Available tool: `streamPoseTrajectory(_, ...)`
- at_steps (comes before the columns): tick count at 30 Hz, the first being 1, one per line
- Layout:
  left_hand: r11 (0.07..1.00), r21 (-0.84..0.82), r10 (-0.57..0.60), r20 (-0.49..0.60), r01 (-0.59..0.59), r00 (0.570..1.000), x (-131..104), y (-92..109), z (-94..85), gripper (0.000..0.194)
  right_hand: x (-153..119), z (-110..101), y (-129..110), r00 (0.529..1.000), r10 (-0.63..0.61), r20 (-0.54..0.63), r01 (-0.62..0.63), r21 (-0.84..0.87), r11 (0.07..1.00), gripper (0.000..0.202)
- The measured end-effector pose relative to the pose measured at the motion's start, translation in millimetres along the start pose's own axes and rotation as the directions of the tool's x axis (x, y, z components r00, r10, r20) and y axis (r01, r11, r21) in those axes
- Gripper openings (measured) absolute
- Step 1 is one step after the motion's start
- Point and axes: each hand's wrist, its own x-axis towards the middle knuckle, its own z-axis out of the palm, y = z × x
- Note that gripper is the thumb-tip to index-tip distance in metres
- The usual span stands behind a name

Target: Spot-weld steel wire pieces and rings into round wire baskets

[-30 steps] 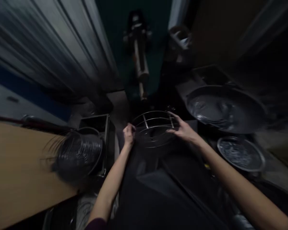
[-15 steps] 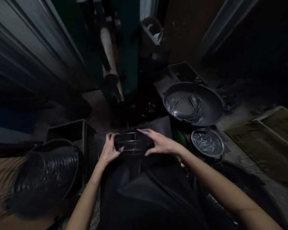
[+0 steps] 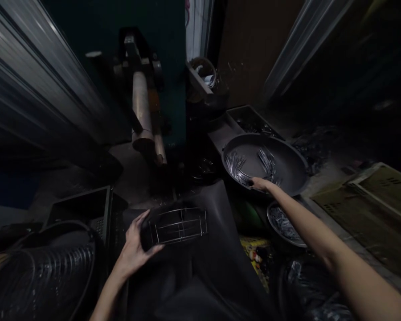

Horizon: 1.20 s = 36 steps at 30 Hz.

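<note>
A small frame of thin metal wires (image 3: 182, 223) rests on dark cloth over my lap, long side across. My left hand (image 3: 135, 245) is closed round its left end, thumb at the near edge and fingers at the far edge. At the frame's right end there is no hand. Out to the right, my right hand (image 3: 261, 183) reaches over the near rim of a wide grey basin (image 3: 292, 167). Its fingers are drawn together at a bundle of bent wires (image 3: 235, 166) there. Whether they grip one is too dark to see.
A bowl of short metal pieces (image 3: 284, 225) stands under my right forearm. On the left are a basket of wire rings (image 3: 53, 267) and a dark crate (image 3: 108, 200). A machine with a thick bar (image 3: 142, 107) juts out ahead. A yellowish crate (image 3: 381, 178) lies far right.
My right hand has left the right end of the wire frame and moved right and forward to the basin. My left hand stays on the frame. The view has shifted.
</note>
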Motion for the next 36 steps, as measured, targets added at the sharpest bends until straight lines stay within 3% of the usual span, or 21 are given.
streamPoseTrajectory(3,0.993,-0.111,-0.046,-0.05,0.041,0.998,-4,5,-23.9,0.061,-2,-15,-2,0.998,0.053,0.022,-0.054,0.041,0.998,0.01)
streamPoseTrajectory(6,0.975,-0.212,-0.083,-0.08,0.065,0.993,2,29,-40.6,0.048,-9,-45,-20,0.988,0.094,-0.122,-0.072,0.175,0.982,0.012)
streamPoseTrajectory(8,0.953,-0.299,-0.066,-0.051,0.048,0.997,14,57,-41.2,0.041,-19,-68,-45,0.977,0.093,-0.191,-0.028,0.321,0.947,0.018)
streamPoseTrajectory(11,0.875,-0.481,0.096,0.058,-0.056,0.994,36,114,-25.2,0.04,-49,-99,-102,0.99,-0.003,-0.144,0.079,0.527,0.846,0.026)
streamPoseTrajectory(14,0.771,-0.607,0.28,0.047,-0.196,0.959,53,167,0.6,0.047,-95,-118,-170,0.983,-0.181,-0.018,0.135,0.741,0.658,0.028)
streamPoseTrajectory(16,0.692,-0.676,0.391,0.055,-0.254,0.919,56,187,16.2,0.047,-128,-126,-212,0.958,-0.279,0.066,0.054,0.915,0.399,0.033)
streamPoseTrajectory(18,0.629,-0.755,0.429,0.141,-0.184,0.892,49,189,27.8,0.041,-153,-133,-247,0.956,-0.261,0.131,-0.083,0.979,0.189,0.036)
streamPoseTrajectory(21,0.594,-0.804,0.318,0.232,-0.002,0.919,28,169,36.6,0.042,-167,-131,-278,0.962,-0.168,0.214,-0.212,0.977,0.027,0.042)
streamPoseTrajectory(23,0.588,-0.806,0.18,0.202,0.059,0.963,16,152,37.0,0.043,-170,-112,-285,0.952,-0.167,0.255,-0.25,0.967,0.049,0.045)
streamPoseTrajectory(24,0.583,-0.808,0.11,0.174,0.079,0.979,13,144,35.4,0.043,-172,-97,-283,0.947,-0.19,0.257,-0.237,0.964,0.123,0.041)
streamPoseTrajectory(27,0.575,-0.802,-0.019,0.186,0.163,0.982,11,127,21.1,0.045,-183,-40,-263,0.92,-0.349,0.177,0.006,0.885,0.466,0.013)
streamPoseTrajectory(29,0.648,-0.736,-0.014,0.245,0.196,0.969,10,115,3.6,0.043,-188,-6,-247,0.887,-0.439,0.143,0.158,0.799,0.58,0.027)
streamPoseTrajectory(31,0.778,-0.616,0.004,0.201,0.123,0.98,7,100,-13.9,0.039,-185,17,-237,0.885,-0.429,0.181,0.133,0.783,0.607,0.033)
streamPoseTrajectory(33,0.896,-0.445,0.043,0.083,-0.001,0.996,3,82,-22.3,0.053,-174,32,-237,0.892,-0.372,0.255,0.029,0.791,0.612,0.03)
streamPoseTrajectory(36,0.97,-0.217,0.125,0.052,-0.111,0.991,1,54,-5.0,0.088,-154,46,-244,0.891,-0.31,0.333,-0.062,0.764,0.642,0.025)
